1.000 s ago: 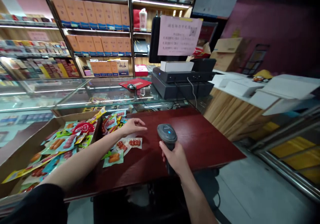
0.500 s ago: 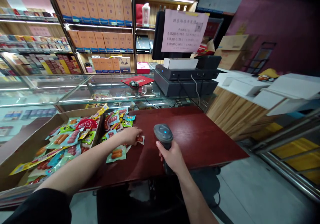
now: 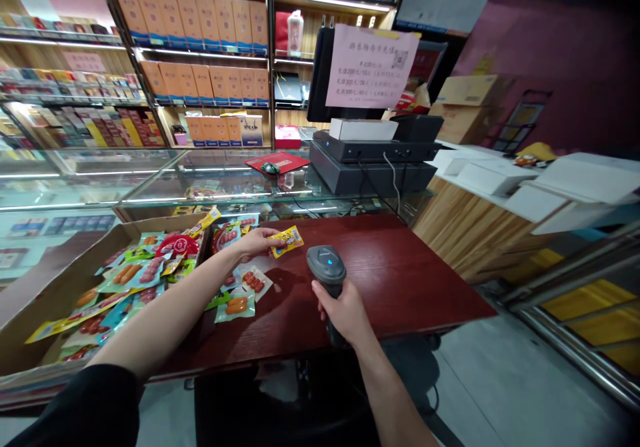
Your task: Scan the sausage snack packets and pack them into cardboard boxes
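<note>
My left hand (image 3: 259, 242) pinches a yellow snack packet (image 3: 287, 241) above the red-brown table (image 3: 390, 267). To its right, my right hand (image 3: 346, 308) grips the handle of a dark handheld scanner (image 3: 327, 265), which has a small blue light on its head. The packet and the scanner are apart. Below my left hand lie a clear packet of red sausages (image 3: 257, 283) and a packet of orange sausages (image 3: 236, 306). More snack packets are heaped beside the cardboard box, partly hidden by my left hand and forearm.
A cardboard box (image 3: 107, 237) full of snack packets stands at the left. Behind the table are a glass counter (image 3: 215, 179), a mouse (image 3: 269, 168) on a red mat and a monitor with a pink sign (image 3: 373, 67). White boxes (image 3: 487, 175) stand at the right.
My left hand has risen slightly from the table and now holds a yellow packet. The red sausage packet it was touching lies uncovered, farther left. My right hand stays put with the scanner.
</note>
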The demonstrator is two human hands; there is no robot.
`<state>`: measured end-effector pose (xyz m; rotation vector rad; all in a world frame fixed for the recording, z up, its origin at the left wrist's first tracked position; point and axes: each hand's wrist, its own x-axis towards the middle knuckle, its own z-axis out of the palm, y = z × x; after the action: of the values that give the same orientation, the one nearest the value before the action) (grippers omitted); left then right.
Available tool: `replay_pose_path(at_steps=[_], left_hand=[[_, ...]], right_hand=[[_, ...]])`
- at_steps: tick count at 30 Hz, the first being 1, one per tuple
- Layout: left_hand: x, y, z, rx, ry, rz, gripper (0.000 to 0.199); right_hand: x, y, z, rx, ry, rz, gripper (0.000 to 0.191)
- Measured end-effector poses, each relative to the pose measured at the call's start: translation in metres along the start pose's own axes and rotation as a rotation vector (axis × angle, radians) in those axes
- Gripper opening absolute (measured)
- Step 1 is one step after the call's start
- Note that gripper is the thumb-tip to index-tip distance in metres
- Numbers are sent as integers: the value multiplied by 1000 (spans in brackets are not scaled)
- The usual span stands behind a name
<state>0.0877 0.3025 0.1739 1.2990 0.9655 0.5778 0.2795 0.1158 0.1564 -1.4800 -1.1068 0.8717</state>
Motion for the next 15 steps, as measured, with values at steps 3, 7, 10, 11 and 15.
replay_pose_path(at_steps=[3,7,10,11,15], left_hand=[[0,1,1,-60,46,18,48],[3,2,1,-122,125,48,52],[3,3,2,-167,159,75,55],[3,4,2,-169,167,79,55],[2,4,3,-134,181,116,53]], right_hand=[[-2,-3,4,3,-8,-15,32],[-5,-10,9,9,-27,-30,33],[-5,-14,13,14,-32,-48,33],[-5,-15,14,13,-32,-52,32],[-3,-17,16,-6,-21,-57,31]])
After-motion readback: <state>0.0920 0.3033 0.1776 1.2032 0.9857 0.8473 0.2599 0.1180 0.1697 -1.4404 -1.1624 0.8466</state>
